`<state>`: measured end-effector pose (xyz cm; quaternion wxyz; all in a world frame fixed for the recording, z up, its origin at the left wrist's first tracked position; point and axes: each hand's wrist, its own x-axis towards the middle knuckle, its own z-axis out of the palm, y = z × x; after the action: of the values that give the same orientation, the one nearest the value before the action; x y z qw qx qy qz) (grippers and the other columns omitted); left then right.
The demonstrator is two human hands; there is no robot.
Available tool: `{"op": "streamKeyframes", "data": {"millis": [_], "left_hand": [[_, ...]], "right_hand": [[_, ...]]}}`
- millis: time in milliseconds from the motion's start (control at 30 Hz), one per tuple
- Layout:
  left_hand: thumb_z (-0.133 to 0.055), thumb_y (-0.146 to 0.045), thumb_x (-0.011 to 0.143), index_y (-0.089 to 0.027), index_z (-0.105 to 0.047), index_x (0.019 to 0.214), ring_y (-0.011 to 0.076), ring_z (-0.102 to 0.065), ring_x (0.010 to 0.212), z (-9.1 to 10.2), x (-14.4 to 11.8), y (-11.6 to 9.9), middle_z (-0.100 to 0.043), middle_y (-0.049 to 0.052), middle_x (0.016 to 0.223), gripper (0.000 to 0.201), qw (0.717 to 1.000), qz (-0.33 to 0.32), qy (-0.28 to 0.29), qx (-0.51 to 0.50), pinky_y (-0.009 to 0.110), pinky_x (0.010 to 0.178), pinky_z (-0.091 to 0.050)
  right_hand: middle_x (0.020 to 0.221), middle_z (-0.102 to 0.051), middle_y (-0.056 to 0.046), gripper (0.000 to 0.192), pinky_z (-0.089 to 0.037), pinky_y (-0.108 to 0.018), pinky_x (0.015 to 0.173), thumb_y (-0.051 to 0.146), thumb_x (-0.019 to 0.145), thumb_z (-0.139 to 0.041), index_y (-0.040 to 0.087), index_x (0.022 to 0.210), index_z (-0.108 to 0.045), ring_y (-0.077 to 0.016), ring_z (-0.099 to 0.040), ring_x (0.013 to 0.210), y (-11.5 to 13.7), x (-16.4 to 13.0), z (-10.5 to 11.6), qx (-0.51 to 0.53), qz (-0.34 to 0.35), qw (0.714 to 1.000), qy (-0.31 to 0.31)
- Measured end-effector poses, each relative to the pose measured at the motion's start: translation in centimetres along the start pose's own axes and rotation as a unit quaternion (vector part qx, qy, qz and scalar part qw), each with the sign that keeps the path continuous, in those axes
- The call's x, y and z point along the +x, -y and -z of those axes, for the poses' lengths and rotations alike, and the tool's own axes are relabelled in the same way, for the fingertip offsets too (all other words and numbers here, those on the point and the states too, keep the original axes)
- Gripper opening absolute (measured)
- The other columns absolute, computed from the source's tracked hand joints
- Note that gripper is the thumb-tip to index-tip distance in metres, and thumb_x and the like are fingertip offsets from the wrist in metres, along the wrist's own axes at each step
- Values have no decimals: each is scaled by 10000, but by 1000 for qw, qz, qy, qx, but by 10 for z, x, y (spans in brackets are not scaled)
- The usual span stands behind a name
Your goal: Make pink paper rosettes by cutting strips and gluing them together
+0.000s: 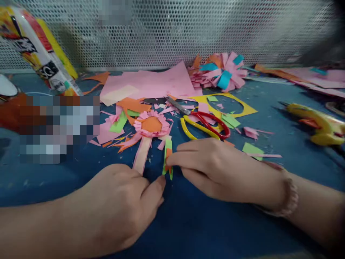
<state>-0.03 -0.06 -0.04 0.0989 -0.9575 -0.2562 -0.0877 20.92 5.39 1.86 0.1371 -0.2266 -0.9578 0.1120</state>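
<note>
A green paper ribbon with two pointed tails (165,169) lies on the blue table, with a smaller orange paper ribbon (169,154) on top of it. My right hand (215,169) pinches at the orange piece with its fingertips, from the right. My left hand (126,201) is closed, its fingers curled under; one fingertip touches the lower left tail of the green ribbon. Whatever lies beneath its fingers is hidden. Just beyond it is a pink paper rosette with an orange centre (151,125); its pink-edged cream tail (142,155) runs down to my left hand.
Red and yellow-handled scissors (207,124) lie open-handled behind my right hand. A yellow glue gun (316,122) rests at right. Pink sheets (151,81), a yellow cut-out frame (246,108) and another pink-and-blue rosette (225,73) lie behind. A glue bottle (44,50) stands left.
</note>
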Motion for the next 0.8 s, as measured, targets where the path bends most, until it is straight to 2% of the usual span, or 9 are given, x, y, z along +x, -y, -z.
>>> {"op": "streamKeyframes", "data": {"millis": [267,367,800], "left_hand": [[-369,-208,866,-114,-564,1066,130,-567,550,1,1,0,-612,45,625,294,1000,15,-7,-21,258,569,-474],[-374,-202,864,-116,-563,1066,130,-565,545,1,0,0,-614,45,629,290,1000,10,-4,-12,254,558,-469],[-402,-208,860,-119,-574,1040,126,-541,507,-1,-1,0,-604,33,604,264,1000,0,-12,3,247,500,-434]], "right_hand": [[713,-596,-22,248,-364,-218,583,108,841,-381,164,872,-621,-109,-532,651,-1,-1,1,6,-8,1000,1],[717,-603,-22,238,-367,-218,585,114,840,-392,173,874,-620,-111,-542,658,-1,-1,1,5,-7,1000,20],[700,-615,-14,215,-353,-216,563,119,814,-418,188,836,-621,-109,-544,633,-2,0,3,4,-31,999,31]]}}
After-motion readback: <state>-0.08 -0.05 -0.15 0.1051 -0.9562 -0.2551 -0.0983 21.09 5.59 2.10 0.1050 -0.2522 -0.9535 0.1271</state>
